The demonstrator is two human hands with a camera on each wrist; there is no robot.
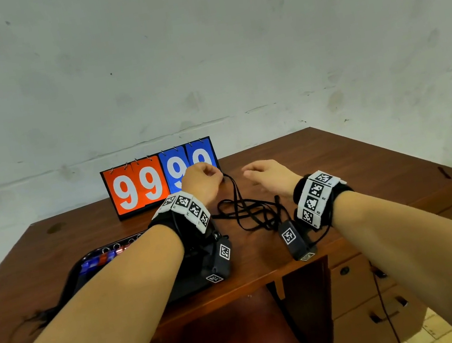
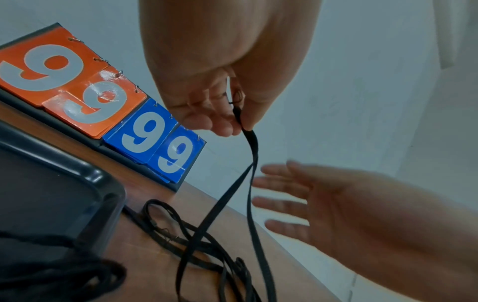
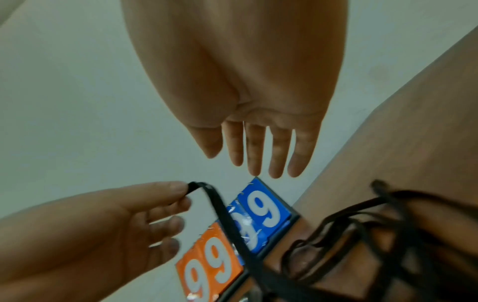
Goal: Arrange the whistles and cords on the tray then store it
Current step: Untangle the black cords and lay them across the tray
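My left hand pinches the top of a black cord loop between thumb and forefinger, lifted above the desk in front of the scoreboard. The cord runs down into a tangle of black cords lying on the desk between my wrists. My right hand hovers open beside it, fingers straight, touching nothing. A black tray sits at the left under my left forearm, with blue, red and pink whistles lined along its far side. In the left wrist view the tray corner lies beside the tangle.
A flip scoreboard reading 99 in orange and 99 in blue stands at the desk's back edge against the wall. Desk drawers with dark handles are below the right front. More black cord hangs over the tray's near left corner.
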